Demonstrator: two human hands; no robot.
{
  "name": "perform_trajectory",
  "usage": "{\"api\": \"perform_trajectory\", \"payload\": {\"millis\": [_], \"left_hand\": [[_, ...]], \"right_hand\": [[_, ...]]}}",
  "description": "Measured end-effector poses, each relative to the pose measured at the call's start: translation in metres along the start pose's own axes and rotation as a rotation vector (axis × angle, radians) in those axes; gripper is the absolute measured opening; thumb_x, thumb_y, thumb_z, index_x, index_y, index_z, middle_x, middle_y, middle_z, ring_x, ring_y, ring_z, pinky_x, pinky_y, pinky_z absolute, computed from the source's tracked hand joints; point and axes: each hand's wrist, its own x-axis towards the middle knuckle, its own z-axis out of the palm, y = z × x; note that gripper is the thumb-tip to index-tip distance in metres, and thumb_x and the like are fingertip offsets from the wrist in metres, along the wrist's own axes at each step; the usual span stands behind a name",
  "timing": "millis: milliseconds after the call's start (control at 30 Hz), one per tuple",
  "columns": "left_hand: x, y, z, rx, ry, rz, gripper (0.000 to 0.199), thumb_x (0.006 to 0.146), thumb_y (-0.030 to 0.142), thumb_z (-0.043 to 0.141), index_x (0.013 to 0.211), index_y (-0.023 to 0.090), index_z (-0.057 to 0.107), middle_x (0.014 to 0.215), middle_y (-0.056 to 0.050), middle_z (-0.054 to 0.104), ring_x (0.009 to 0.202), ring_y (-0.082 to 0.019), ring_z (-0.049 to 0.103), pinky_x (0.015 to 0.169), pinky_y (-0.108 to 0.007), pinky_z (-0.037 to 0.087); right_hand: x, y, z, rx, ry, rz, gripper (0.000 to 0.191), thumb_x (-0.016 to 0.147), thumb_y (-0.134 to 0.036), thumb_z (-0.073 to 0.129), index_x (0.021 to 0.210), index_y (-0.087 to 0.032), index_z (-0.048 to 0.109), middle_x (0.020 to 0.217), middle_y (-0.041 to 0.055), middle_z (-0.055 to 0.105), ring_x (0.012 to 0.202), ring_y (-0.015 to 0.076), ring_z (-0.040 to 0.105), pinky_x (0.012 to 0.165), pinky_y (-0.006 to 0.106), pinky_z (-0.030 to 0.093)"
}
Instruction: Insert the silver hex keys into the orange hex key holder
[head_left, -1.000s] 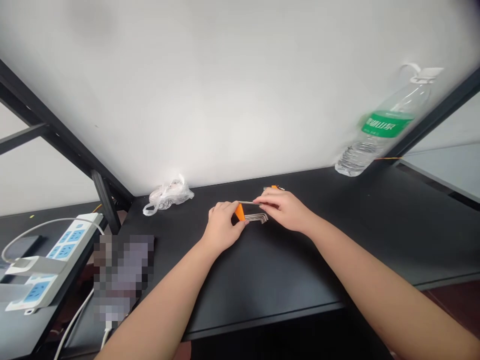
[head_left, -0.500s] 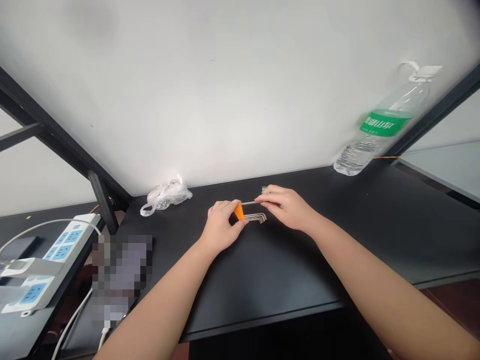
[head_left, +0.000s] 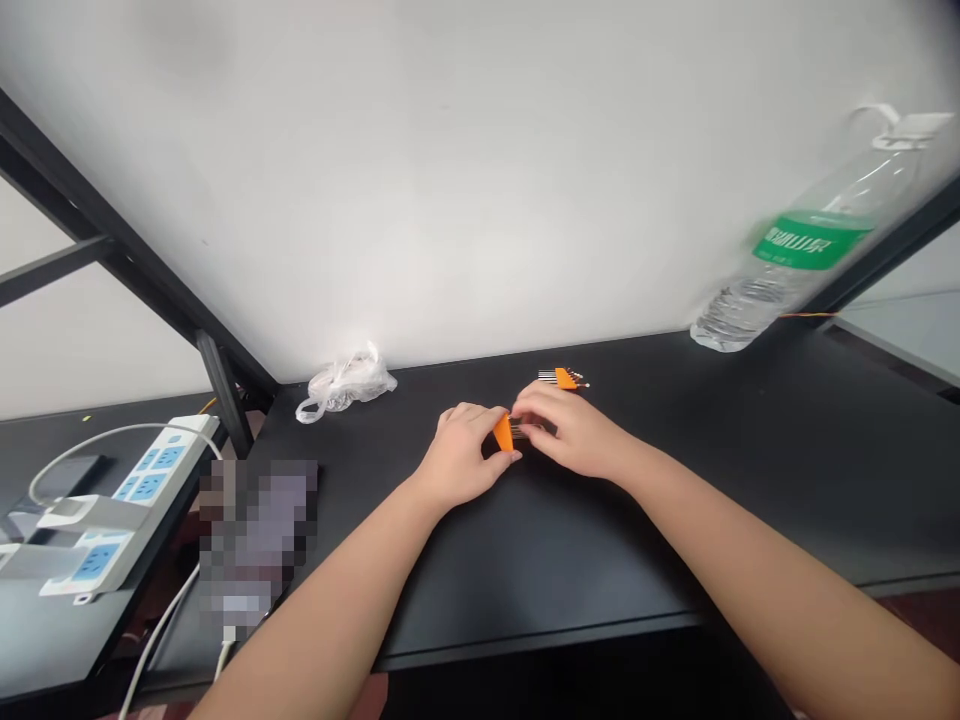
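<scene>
My left hand (head_left: 466,455) pinches an orange hex key holder (head_left: 504,434) between thumb and fingers, just above the black tabletop (head_left: 525,560). Metal hex keys (head_left: 516,430) stick out of its right side, partly covered by my fingers. Close against that side, my right hand (head_left: 574,428) is closed around a hex key, with its fingertips at the holder's upper end. Behind my right hand lies a second orange holder with several hex keys (head_left: 566,378).
A crumpled clear plastic bag (head_left: 349,380) lies by the wall at left. A large water bottle (head_left: 814,240) stands at the back right. To the left are a power strip (head_left: 161,470) with cables and a blurred-out dark device (head_left: 277,530). Black frame bars (head_left: 127,265) rise at left.
My right hand has moved in towards the holder, and the key it pinched no longer shows between my hands. The second holder behind has come into fuller view. The camera view has shifted slightly.
</scene>
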Motion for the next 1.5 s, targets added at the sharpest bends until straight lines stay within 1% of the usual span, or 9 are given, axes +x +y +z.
{"api": "perform_trajectory", "payload": {"millis": [100, 267, 633, 733, 833, 1000, 1133, 1267, 1500], "left_hand": [[-0.001, -0.003, 0.002, 0.003, 0.026, -0.027, 0.046, 0.087, 0.038, 0.074, 0.130, 0.029, 0.061, 0.116, -0.005, 0.069, 0.113, -0.027, 0.061, 0.109, -0.048, 0.041], [-0.002, -0.008, 0.004, 0.002, 0.059, -0.081, 0.047, 0.087, 0.034, 0.072, 0.132, 0.028, 0.059, 0.116, -0.004, 0.069, 0.111, -0.027, 0.062, 0.111, -0.050, 0.040], [-0.002, -0.009, 0.005, 0.024, 0.074, -0.077, 0.046, 0.086, 0.037, 0.073, 0.130, 0.027, 0.060, 0.113, -0.003, 0.070, 0.108, -0.026, 0.062, 0.111, -0.049, 0.041], [-0.002, -0.009, 0.006, 0.028, 0.073, -0.080, 0.046, 0.086, 0.037, 0.074, 0.129, 0.028, 0.060, 0.114, -0.004, 0.070, 0.109, -0.027, 0.063, 0.110, -0.049, 0.041], [-0.001, -0.010, 0.007, 0.035, 0.076, -0.086, 0.046, 0.086, 0.036, 0.074, 0.129, 0.028, 0.061, 0.113, -0.004, 0.070, 0.109, -0.027, 0.063, 0.110, -0.049, 0.041], [0.001, -0.015, 0.008, 0.052, 0.101, -0.109, 0.042, 0.088, 0.035, 0.072, 0.128, 0.029, 0.060, 0.114, -0.002, 0.070, 0.109, -0.025, 0.062, 0.109, -0.049, 0.040], [0.003, -0.017, 0.008, 0.074, 0.127, -0.137, 0.043, 0.088, 0.035, 0.071, 0.129, 0.028, 0.059, 0.112, -0.002, 0.070, 0.106, -0.025, 0.062, 0.106, -0.049, 0.042], [0.003, -0.014, 0.007, 0.057, 0.127, -0.112, 0.041, 0.088, 0.033, 0.071, 0.127, 0.029, 0.060, 0.111, -0.001, 0.070, 0.106, -0.024, 0.063, 0.105, -0.046, 0.043], [0.005, -0.011, 0.006, 0.040, 0.126, -0.080, 0.043, 0.089, 0.033, 0.072, 0.130, 0.029, 0.060, 0.113, -0.003, 0.071, 0.105, -0.025, 0.063, 0.103, -0.045, 0.044]], "right_hand": [[0.001, 0.016, -0.003, -0.127, 0.001, 0.101, 0.012, 0.093, -0.022, 0.057, 0.100, -0.024, 0.067, 0.105, 0.0070, 0.067, 0.086, 0.0212, 0.062, 0.076, 0.037, 0.051], [0.002, 0.036, -0.002, -0.196, -0.172, 0.176, 0.011, 0.092, -0.025, 0.060, 0.087, -0.024, 0.070, 0.099, 0.0057, 0.070, 0.082, 0.0217, 0.061, 0.074, 0.037, 0.050], [0.006, 0.041, -0.003, -0.190, -0.185, 0.272, 0.012, 0.089, -0.018, 0.061, 0.083, -0.023, 0.070, 0.088, 0.0051, 0.071, 0.076, 0.0211, 0.063, 0.067, 0.034, 0.047], [0.005, 0.040, 0.001, -0.255, -0.203, 0.344, 0.006, 0.082, -0.019, 0.068, 0.078, -0.022, 0.065, 0.080, 0.0038, 0.067, 0.068, 0.0196, 0.060, 0.059, 0.032, 0.042], [0.003, 0.040, 0.002, -0.305, -0.181, 0.389, 0.013, 0.078, -0.020, 0.071, 0.074, -0.022, 0.059, 0.077, 0.0031, 0.065, 0.065, 0.0185, 0.058, 0.056, 0.031, 0.039], [0.003, 0.039, -0.011, -0.183, -0.118, 0.309, 0.006, 0.086, -0.018, 0.062, 0.085, -0.024, 0.063, 0.079, 0.0005, 0.065, 0.068, 0.0175, 0.059, 0.062, 0.031, 0.044], [0.003, 0.030, -0.020, -0.049, 0.020, 0.163, 0.019, 0.096, -0.027, 0.056, 0.104, -0.027, 0.073, 0.090, 0.0020, 0.068, 0.080, 0.0186, 0.062, 0.074, 0.034, 0.049], [0.003, 0.025, -0.018, -0.102, 0.059, 0.065, 0.025, 0.100, -0.030, 0.054, 0.107, -0.028, 0.078, 0.093, 0.0044, 0.067, 0.082, 0.0198, 0.060, 0.078, 0.036, 0.049], [0.002, 0.030, -0.016, -0.164, 0.101, 0.015, 0.028, 0.101, -0.028, 0.053, 0.110, -0.026, 0.079, 0.092, 0.0065, 0.066, 0.084, 0.0212, 0.060, 0.078, 0.037, 0.049]]}}
